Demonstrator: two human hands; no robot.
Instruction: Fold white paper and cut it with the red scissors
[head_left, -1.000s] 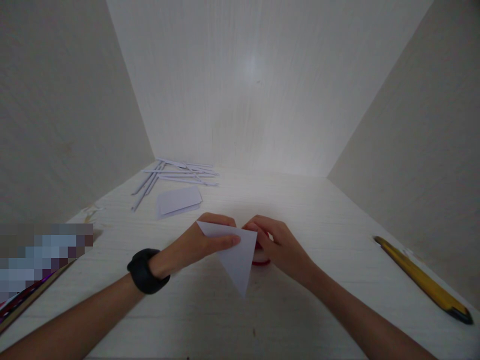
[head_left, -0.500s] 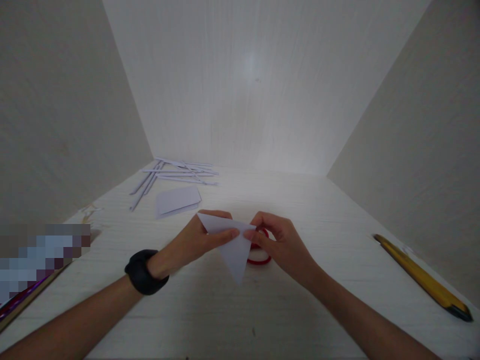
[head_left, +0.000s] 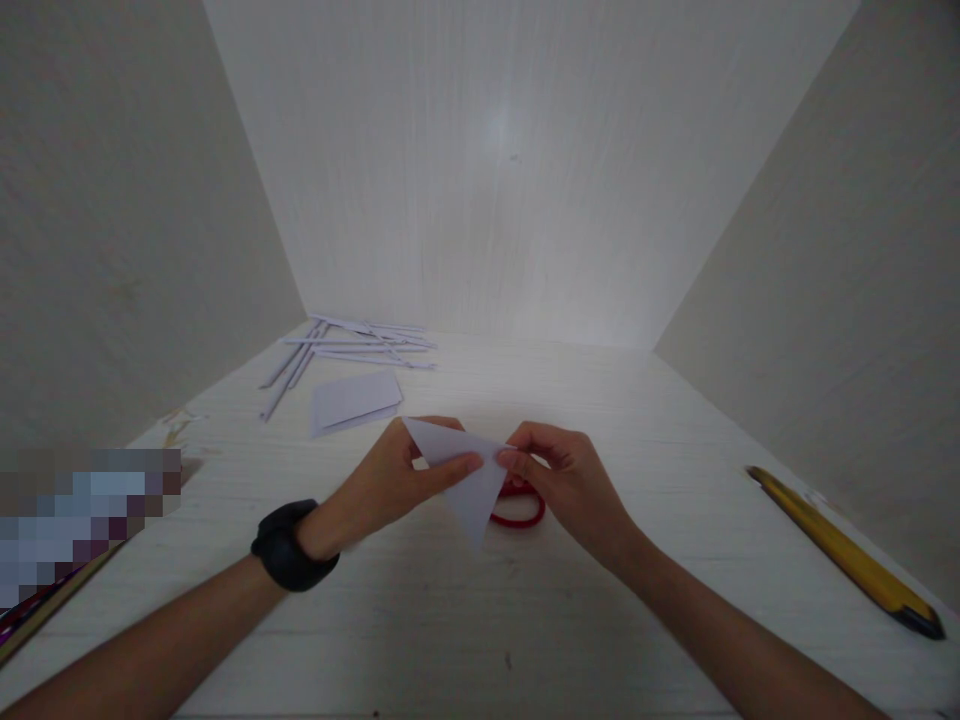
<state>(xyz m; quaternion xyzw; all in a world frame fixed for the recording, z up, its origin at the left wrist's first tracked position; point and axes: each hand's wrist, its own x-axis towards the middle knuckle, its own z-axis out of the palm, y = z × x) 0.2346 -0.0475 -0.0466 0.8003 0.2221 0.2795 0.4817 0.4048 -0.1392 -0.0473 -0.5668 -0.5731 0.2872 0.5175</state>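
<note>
A white triangular piece of folded paper (head_left: 469, 495) is held up between both hands, one corner pointing down toward me. My left hand (head_left: 412, 470) grips it on the left, thumb flat across the front and fingers behind. With thumb and forefinger, my right hand (head_left: 551, 465) pinches the paper's upper right corner. Below and behind that corner, red scissor handles (head_left: 519, 510) rest on the table; the blades are hidden from view. A black watch (head_left: 294, 545) is strapped round my left wrist.
Thin rolled paper sticks (head_left: 352, 345) lie in a loose pile at the back left. In front of them is a small stack of white paper sheets (head_left: 358, 400). A yellow box cutter (head_left: 844, 550) lies along the right wall. A pixelated item (head_left: 75, 530) sits at the left edge.
The paper has shifted slightly right and tilted, its lower tip now a little higher. My right hand has moved slightly right, still pinching the corner.
</note>
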